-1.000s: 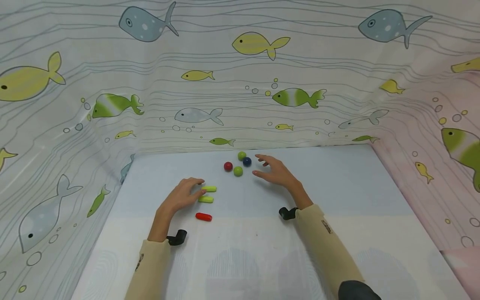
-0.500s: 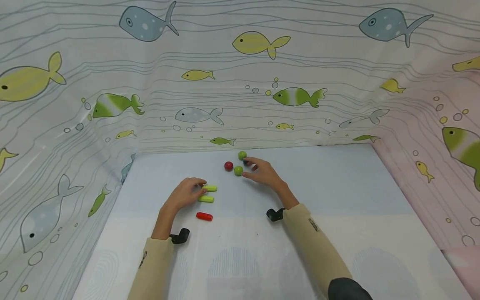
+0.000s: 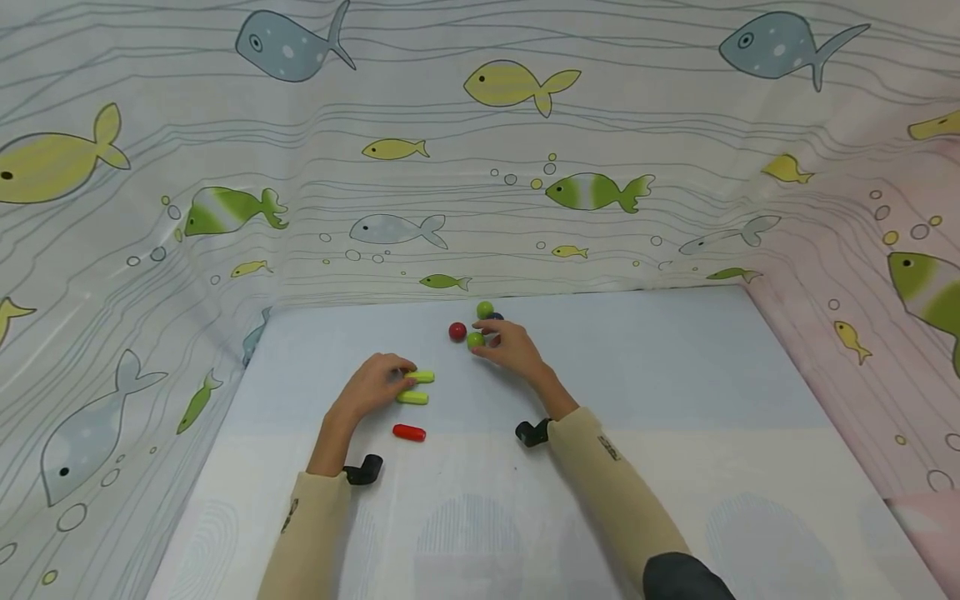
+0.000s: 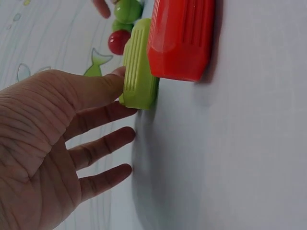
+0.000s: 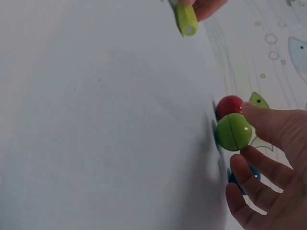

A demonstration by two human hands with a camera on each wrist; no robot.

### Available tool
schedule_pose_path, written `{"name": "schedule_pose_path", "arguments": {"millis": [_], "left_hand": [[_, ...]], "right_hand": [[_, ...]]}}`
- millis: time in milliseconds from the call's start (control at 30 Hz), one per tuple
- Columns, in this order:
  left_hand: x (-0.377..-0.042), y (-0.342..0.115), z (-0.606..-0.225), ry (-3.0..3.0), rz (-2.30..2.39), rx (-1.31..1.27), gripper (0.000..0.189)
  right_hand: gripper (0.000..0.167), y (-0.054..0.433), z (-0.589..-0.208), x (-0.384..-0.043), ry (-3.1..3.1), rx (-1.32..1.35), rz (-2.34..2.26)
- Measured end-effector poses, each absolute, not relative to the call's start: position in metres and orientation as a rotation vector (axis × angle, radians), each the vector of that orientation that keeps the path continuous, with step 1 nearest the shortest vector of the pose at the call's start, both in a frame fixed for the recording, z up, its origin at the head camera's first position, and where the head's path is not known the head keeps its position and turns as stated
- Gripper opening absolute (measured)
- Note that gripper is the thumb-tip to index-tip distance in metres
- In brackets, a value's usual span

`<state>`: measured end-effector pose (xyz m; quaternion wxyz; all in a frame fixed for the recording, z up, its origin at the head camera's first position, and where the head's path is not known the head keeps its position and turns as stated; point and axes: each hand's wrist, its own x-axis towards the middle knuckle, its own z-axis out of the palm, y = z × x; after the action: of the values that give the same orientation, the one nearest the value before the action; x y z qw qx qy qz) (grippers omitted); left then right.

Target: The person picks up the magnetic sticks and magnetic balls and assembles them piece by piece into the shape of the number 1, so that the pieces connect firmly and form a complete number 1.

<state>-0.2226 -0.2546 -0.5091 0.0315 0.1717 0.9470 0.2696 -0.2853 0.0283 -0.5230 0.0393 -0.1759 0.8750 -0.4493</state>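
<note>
My left hand (image 3: 373, 382) pinches the left end of the farther light green ribbed stick (image 3: 423, 377) between thumb and forefinger. A second light green stick (image 3: 413, 398) lies just in front of it, and a red ribbed stick (image 3: 408, 432) lies nearer still. In the left wrist view, the nearer green stick (image 4: 139, 72) partly hides the grip. My right hand (image 3: 513, 346) has its thumb and forefinger around the front green ball (image 5: 233, 132), other fingers apart. A red ball (image 3: 457, 332) sits to its left. Behind are another green ball (image 3: 485, 310) and a dark blue ball (image 3: 496, 317), partly hidden by the hand.
The pale tabletop (image 3: 637, 358) meets a fish-printed sheet (image 3: 600, 267) rising behind and at both sides. Black wrist cameras (image 3: 533, 432) stick out from both cuffs.
My right hand has moved left, past the blue ball, and its fingers have come around the front green ball. My left hand has edged slightly right onto the farther green stick.
</note>
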Motion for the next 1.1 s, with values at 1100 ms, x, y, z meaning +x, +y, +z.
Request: {"name": "schedule_pose_path", "arguments": {"millis": [1100], "left_hand": [[-0.211, -0.228, -0.491, 2.948, 0.862, 0.416, 0.021]], "right_hand": [[0.037, 0.061, -0.513, -0.271, 2.661, -0.494, -1.414]]}}
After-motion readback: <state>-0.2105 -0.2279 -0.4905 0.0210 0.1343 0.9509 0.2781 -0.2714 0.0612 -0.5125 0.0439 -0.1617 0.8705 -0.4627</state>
